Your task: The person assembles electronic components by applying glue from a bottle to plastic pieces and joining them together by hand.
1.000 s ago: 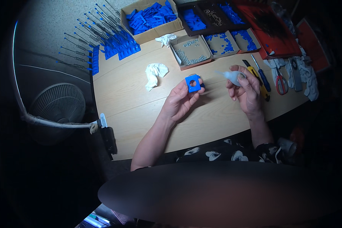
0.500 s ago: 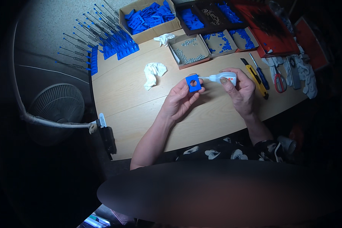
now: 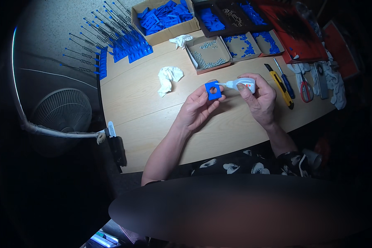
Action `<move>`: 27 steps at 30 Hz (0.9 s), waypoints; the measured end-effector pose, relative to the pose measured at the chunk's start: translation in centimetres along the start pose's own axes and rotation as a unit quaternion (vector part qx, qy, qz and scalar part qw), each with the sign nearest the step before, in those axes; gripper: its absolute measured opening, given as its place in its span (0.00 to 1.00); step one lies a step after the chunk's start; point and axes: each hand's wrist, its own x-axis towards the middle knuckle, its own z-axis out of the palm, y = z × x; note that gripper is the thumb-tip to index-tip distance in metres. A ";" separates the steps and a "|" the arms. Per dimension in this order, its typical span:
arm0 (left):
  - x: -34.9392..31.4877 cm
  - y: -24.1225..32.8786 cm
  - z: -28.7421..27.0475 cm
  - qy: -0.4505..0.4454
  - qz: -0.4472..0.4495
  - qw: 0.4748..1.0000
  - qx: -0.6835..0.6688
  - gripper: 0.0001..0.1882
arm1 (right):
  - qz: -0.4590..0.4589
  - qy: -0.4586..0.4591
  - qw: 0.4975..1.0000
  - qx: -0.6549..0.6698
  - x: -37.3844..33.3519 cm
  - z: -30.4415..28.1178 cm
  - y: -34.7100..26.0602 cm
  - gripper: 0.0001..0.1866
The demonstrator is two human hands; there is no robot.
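Observation:
Between the fingers of my left hand [image 3: 194,109] is a small blue plate [image 3: 210,96] with a round hole, tilted up above the table. My right hand [image 3: 260,99] grips a white glue bottle [image 3: 247,84] on its side. The bottle's thin nozzle [image 3: 224,84] points left and reaches the plate's upper right edge, close to the hole. Whether any glue is coming out is too small to tell. A crumpled white tissue [image 3: 169,78] lies on the table to the left of the plate.
Behind my hands stand a cardboard box [image 3: 169,36] of blue parts and a shallow box [image 3: 208,66] of small clear beads. A yellow utility knife [image 3: 282,87], a screwdriver [image 3: 286,80] and red-handled scissors [image 3: 306,91] lie right. Blue pieces with springs [image 3: 138,50] stand at the far left.
The nozzle tip has moved from the plate's right side onto its upper right face. The plate has turned slightly in my left fingers. Both hands keep their hold.

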 end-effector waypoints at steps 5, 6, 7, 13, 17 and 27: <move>0.2 -0.1 0.1 0.000 0.001 1.000 -0.005 0.25 | -0.006 0.021 1.000 0.002 0.1 -0.2 0.0 0.15; 0.2 -0.2 0.1 -0.001 0.003 1.000 -0.007 0.25 | -0.010 0.023 1.000 0.003 0.1 -0.3 0.0 0.14; 0.2 -0.3 0.0 -0.001 0.004 1.000 -0.010 0.25 | -0.009 0.024 1.000 0.002 0.1 -0.4 0.0 0.14; 0.2 -0.5 0.3 0.005 0.003 1.000 -0.005 0.25 | -0.008 0.005 1.000 0.001 0.2 -0.5 -0.2 0.15; 0.2 -0.6 0.2 0.005 0.002 1.000 0.001 0.26 | 0.001 -0.018 1.000 0.023 0.1 -0.1 -0.3 0.16; 0.1 -0.3 -0.3 0.015 -0.007 1.000 0.003 0.26 | 0.017 -0.031 0.998 0.044 0.3 0.8 -0.1 0.16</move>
